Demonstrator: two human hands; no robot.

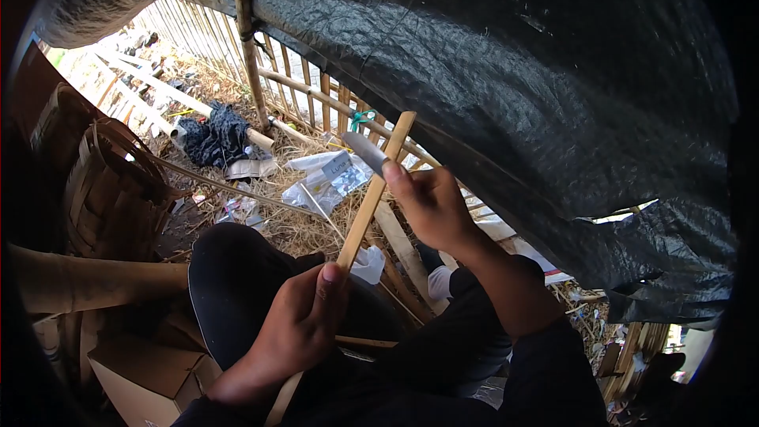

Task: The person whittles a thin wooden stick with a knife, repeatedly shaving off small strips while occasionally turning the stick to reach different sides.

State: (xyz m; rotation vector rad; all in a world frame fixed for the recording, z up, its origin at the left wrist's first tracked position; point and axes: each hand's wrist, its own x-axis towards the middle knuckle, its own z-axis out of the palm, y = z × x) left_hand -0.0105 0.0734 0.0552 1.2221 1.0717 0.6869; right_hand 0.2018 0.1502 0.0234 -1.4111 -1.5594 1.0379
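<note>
A long flat bamboo strip [365,220] slants up across my lap, its upper end near the fence. My left hand [304,320] is closed round its lower part, thumb on top. In my right hand [431,204] is a knife [364,150], its short wide blade pointing up and left across the strip. The thumb lies at the base of the blade, close to the strip's edge. The knife's handle is hidden inside my fingers. Below my left hand, the strip's lower end [285,399] shows beside my wrist.
A bamboo fence [292,83] and a black tarp [506,103] stand ahead and to the right. Woven baskets [111,190], a thick bamboo pole [103,281] and a cardboard box [150,379] are at left. Dry straw, plastic litter and a dark cloth [217,136] lie on the ground.
</note>
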